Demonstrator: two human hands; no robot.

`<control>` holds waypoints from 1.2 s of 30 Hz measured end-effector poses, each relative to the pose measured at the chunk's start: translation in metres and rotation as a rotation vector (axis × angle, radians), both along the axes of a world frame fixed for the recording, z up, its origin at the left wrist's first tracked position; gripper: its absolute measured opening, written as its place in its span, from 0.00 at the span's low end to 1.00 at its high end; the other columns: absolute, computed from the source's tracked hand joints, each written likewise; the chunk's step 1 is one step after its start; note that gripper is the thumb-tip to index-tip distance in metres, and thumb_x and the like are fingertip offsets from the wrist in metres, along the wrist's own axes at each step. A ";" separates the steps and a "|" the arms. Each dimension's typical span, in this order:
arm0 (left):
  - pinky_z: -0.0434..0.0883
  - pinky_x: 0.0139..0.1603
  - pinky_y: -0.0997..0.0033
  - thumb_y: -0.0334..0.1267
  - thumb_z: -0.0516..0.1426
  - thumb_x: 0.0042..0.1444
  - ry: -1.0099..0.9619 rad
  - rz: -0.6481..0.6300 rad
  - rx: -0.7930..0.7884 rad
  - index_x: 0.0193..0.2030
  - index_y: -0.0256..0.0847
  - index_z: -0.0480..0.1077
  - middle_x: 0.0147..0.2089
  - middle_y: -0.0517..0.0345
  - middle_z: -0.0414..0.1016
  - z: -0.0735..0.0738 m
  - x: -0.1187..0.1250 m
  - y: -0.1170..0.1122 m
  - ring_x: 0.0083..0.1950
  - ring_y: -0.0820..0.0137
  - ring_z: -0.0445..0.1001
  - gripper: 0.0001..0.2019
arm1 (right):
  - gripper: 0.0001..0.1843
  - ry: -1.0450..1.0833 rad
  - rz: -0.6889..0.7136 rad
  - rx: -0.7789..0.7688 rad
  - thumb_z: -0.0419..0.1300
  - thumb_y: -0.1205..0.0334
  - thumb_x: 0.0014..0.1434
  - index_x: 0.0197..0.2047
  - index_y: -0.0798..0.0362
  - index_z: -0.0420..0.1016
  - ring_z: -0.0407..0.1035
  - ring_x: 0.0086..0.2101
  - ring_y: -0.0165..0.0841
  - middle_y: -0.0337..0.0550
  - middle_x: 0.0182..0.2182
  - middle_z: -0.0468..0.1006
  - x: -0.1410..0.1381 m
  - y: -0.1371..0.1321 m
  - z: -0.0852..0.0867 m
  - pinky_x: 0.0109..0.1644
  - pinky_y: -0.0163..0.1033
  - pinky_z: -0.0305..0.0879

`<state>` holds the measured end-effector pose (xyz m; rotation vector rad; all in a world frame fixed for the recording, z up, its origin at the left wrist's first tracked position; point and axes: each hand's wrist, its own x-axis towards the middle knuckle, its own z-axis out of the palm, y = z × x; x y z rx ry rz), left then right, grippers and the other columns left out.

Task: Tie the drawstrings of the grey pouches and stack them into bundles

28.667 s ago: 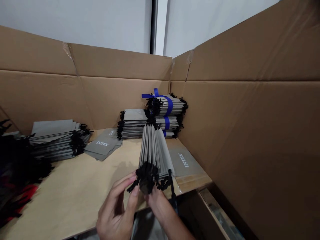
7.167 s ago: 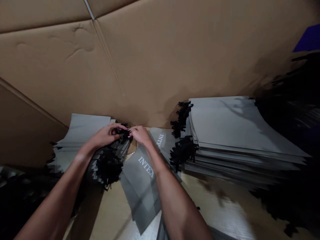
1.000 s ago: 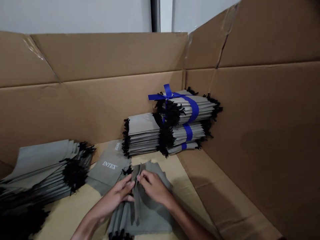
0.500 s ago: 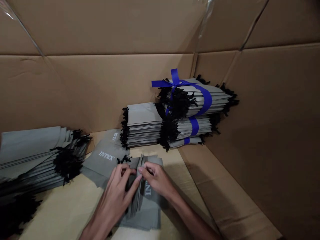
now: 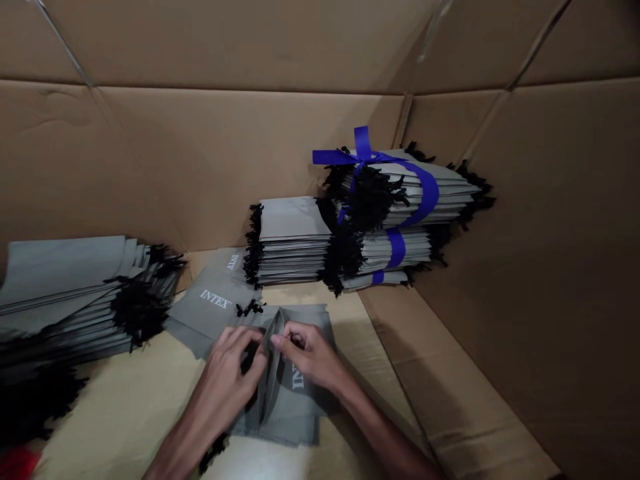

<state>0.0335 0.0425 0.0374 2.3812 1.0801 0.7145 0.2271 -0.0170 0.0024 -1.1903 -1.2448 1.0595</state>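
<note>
Pinching one soft, light, limp grey drawstring bag [image 5: 300,410] by its raised fold, the best place to hold it, flat on the plywood worktop [image 5: 120,420]: right hand [image 5: 313,357] fingers pressed together on the fold, left hand [image 5: 225,370] fingers bent beside it, grip unclear.

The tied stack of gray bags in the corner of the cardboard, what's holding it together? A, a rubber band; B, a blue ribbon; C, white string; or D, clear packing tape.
B. A blue ribbon circles the tied stack of gray bags and is knotted on top.
</note>
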 end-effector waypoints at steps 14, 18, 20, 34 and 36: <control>0.79 0.41 0.72 0.38 0.60 0.70 -0.306 0.133 0.449 0.53 0.48 0.78 0.37 0.63 0.84 0.102 0.018 -0.018 0.32 0.68 0.82 0.08 | 0.05 -0.551 -0.440 0.359 0.62 0.58 0.70 0.44 0.45 0.68 0.70 0.31 0.34 0.34 0.34 0.76 -0.019 -0.009 0.140 0.36 0.40 0.59; 0.77 0.42 0.70 0.37 0.61 0.70 -0.315 0.250 0.634 0.54 0.47 0.78 0.38 0.62 0.84 0.126 0.023 -0.006 0.35 0.67 0.83 0.09 | 0.08 -0.427 -0.496 0.361 0.59 0.60 0.72 0.52 0.44 0.68 0.75 0.34 0.35 0.36 0.39 0.79 -0.030 0.012 0.162 0.38 0.39 0.65; 0.75 0.40 0.69 0.38 0.61 0.68 -0.320 0.312 0.595 0.52 0.47 0.79 0.37 0.62 0.84 0.131 0.023 0.003 0.34 0.67 0.83 0.09 | 0.06 -0.415 -0.560 0.438 0.58 0.64 0.70 0.48 0.45 0.68 0.75 0.38 0.36 0.39 0.41 0.77 -0.031 0.025 0.162 0.42 0.40 0.68; 0.77 0.40 0.69 0.36 0.61 0.68 -0.397 0.316 0.565 0.48 0.46 0.73 0.40 0.61 0.79 0.123 0.020 0.018 0.35 0.68 0.81 0.05 | 0.18 -0.879 -0.581 0.587 0.60 0.71 0.74 0.50 0.42 0.90 0.77 0.63 0.50 0.49 0.72 0.75 -0.042 0.042 0.136 0.54 0.47 0.81; 0.77 0.41 0.70 0.34 0.60 0.69 -0.388 0.281 0.612 0.51 0.45 0.73 0.39 0.62 0.78 0.119 0.023 0.016 0.35 0.69 0.80 0.06 | 0.18 -0.832 -0.528 0.483 0.62 0.72 0.70 0.52 0.43 0.90 0.76 0.65 0.53 0.52 0.72 0.75 -0.046 0.044 0.136 0.56 0.51 0.81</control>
